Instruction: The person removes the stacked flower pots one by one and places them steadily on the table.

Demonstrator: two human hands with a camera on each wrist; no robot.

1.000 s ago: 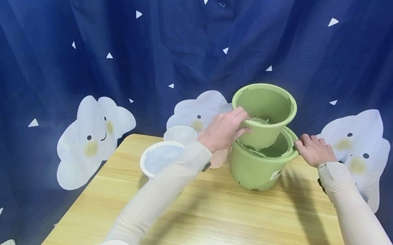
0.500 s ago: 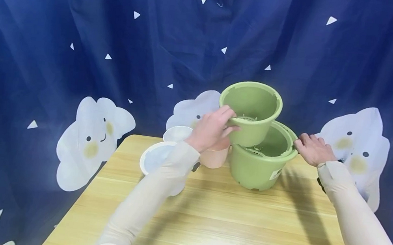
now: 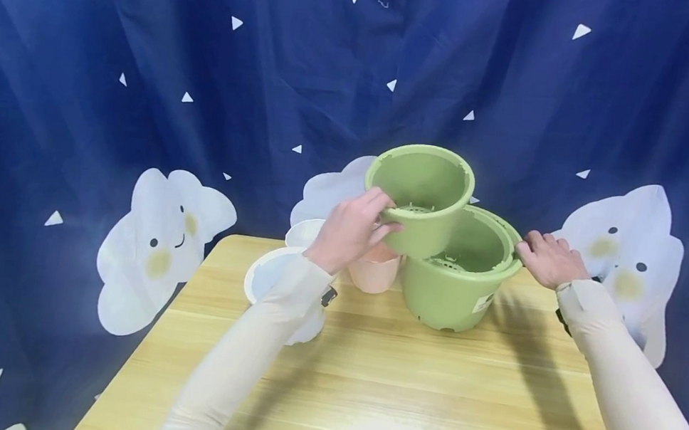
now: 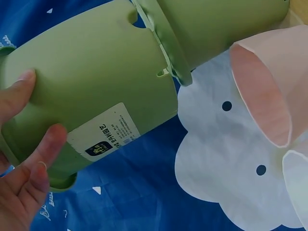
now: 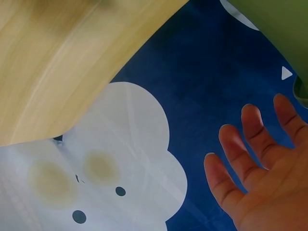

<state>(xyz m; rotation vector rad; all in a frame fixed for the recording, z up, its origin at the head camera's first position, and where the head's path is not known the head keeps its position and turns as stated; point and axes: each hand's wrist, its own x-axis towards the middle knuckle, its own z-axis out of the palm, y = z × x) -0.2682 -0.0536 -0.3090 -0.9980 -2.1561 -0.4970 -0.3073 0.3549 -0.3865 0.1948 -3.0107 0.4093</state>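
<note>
My left hand [image 3: 349, 230] grips the near left rim of a green plastic flower pot [image 3: 422, 235], thumb outside, fingertips over the lip. This pot is raised, its base overlapping the left rim of a larger green flower pot [image 3: 447, 299] standing on the table. A second rim shows just inside the larger pot's mouth. My right hand [image 3: 550, 260] holds that larger pot's right rim with the thumb at the edge; in the right wrist view the other fingers [image 5: 238, 149] spread loosely. A white label [image 4: 103, 132] faces the left wrist camera.
Left of the green pots stand a pink pot [image 3: 372, 276], a white pot [image 3: 302, 231] behind, and a white-rimmed pot with a pale blue inside [image 3: 256, 272], partly behind my left sleeve. The wooden table [image 3: 401, 387] ends at a blue curtain [image 3: 312, 60] with cloud prints.
My left hand has carried the smaller green pot leftward, uncovering more of the larger pot's opening. The pink pot shows more clearly. My right hand has stayed on the larger pot's rim.
</note>
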